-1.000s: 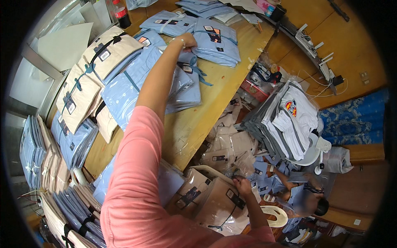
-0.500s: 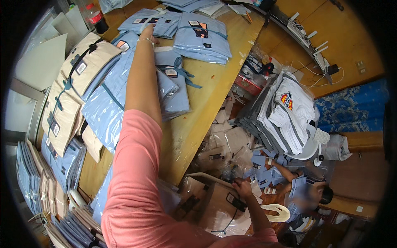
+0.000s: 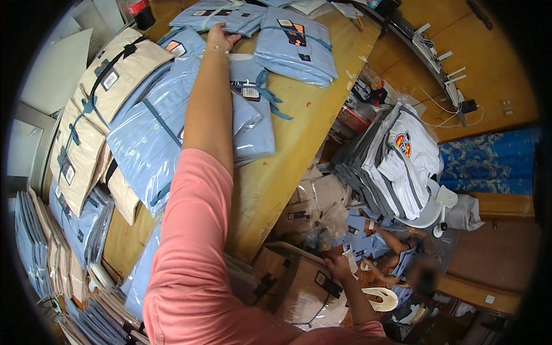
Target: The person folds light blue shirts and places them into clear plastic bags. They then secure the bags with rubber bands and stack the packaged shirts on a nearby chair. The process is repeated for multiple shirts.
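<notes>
Several garment bundles (image 3: 299, 66) already tied, remainder unclear; left hand (image 3: 221, 39) seen at white-strapped bundle (image 3: 244, 23), right hand (image 3: 339, 266) low, neither grip discernible.

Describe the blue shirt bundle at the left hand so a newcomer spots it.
On the yellow wooden table, follow the left hand toward the far end. The blue shirt bundle just beyond it has a white tie, unlike the teal-tied blue bundle to its right.

lettered crest (image 3: 404, 144) on white shirts (image 3: 424, 161) right of the table (image 3: 310, 112); barcode tags (image 3: 249, 92) on blue packs (image 3: 299, 65) atop it, unreadably tiny tbh
</notes>
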Demonstrator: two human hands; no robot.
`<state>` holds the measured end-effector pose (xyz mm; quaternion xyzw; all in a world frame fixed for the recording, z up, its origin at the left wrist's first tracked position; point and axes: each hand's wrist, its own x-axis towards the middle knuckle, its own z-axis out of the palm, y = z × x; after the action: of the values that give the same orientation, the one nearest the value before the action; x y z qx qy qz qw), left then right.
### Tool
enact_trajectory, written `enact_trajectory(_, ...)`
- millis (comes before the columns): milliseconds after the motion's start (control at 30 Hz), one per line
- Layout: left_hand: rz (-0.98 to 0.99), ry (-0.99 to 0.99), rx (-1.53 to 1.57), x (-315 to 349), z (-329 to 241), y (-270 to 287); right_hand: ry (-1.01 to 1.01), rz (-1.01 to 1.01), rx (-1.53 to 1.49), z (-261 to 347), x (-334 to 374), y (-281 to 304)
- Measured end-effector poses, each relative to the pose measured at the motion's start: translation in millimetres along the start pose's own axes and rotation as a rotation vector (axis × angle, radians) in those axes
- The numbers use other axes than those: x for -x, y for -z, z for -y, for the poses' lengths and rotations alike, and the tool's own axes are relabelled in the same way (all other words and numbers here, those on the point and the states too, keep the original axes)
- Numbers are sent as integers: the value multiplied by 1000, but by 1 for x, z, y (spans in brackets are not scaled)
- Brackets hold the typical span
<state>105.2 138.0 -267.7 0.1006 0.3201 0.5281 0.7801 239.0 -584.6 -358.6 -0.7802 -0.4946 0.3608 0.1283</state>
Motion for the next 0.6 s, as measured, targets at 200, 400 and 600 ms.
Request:
enact_trajectory(200,-120,-184,-248,-14,-25,16,46,12,-27,-16,-5,0)
enact_trajectory(400,5,-230,176,37,-11,-11,-31,30,-11,-10,-1,-3)
enact_trajectory(600,72,-85,-64,30,-20,-1,-26,52,-21,-15,-3,-3)
